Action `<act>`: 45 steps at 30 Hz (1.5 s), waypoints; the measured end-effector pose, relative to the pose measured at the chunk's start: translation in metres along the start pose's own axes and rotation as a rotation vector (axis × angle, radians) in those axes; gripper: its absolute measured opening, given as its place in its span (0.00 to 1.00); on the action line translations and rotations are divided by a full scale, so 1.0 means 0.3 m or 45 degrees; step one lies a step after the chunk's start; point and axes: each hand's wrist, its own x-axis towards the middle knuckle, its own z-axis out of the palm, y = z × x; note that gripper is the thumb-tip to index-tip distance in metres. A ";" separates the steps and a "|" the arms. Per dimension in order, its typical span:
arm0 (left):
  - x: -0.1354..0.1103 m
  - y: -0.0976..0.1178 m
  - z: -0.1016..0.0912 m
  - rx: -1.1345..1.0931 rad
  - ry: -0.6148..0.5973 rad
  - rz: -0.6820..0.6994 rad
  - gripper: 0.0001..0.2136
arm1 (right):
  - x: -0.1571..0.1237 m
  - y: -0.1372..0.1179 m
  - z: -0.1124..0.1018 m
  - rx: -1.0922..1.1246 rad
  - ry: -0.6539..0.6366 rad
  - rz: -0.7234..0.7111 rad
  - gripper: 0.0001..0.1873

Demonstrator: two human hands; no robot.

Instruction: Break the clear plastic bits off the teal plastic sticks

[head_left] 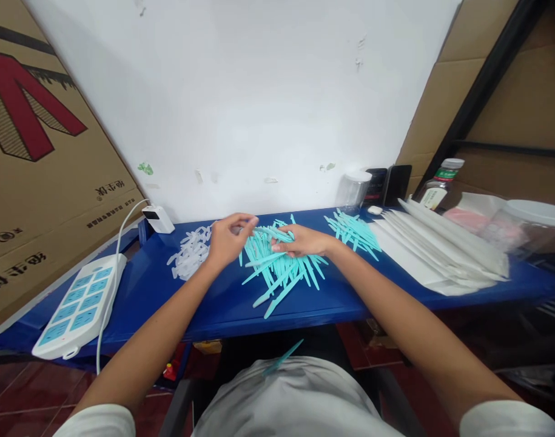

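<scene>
Slim turquoise plastic sticks (pixel 272 231) in my right hand (pixel 303 240)
It holds them, fingers curled, over the matching heap (pixel 277 278) on the blue table (pixel 218 308); my left hand (pixel 227 240) is at their ends, its pinch unclear, near flat translucent plastic pieces (pixel 190 255).

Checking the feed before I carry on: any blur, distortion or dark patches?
Head view: the wall is bright, the floor below the blue table dim; head view: wide-angle stretching apparently slants the cardboard box; head view: translucent pieces look soft and blend together.
</scene>
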 end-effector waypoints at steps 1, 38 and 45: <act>0.013 -0.012 -0.025 0.103 0.125 -0.011 0.16 | -0.002 0.000 -0.006 -0.004 0.062 0.001 0.28; 0.042 -0.025 -0.076 0.001 -0.349 0.011 0.18 | 0.007 0.023 -0.004 -0.160 -0.100 0.098 0.28; 0.013 -0.028 -0.028 0.036 -0.457 0.105 0.16 | 0.000 0.011 0.003 -0.200 -0.130 0.079 0.30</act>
